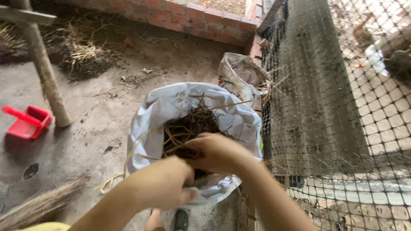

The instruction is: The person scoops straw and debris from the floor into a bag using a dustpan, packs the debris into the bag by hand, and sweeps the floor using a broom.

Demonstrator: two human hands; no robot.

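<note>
The sack (171, 107) stands open on the floor (94, 124) beside the mesh (325, 107), already well filled with straw (188, 128) — dark, damp-looking stalks with a few pale ones poking over the rim. More litter (81, 55) lies by the brick wall, so I'd judge plenty remains. The right hand (218, 152) presses, curled, into the straw; the left hand (165, 182) is closed on the sack's near rim — white, crumpled plastic weave
</note>
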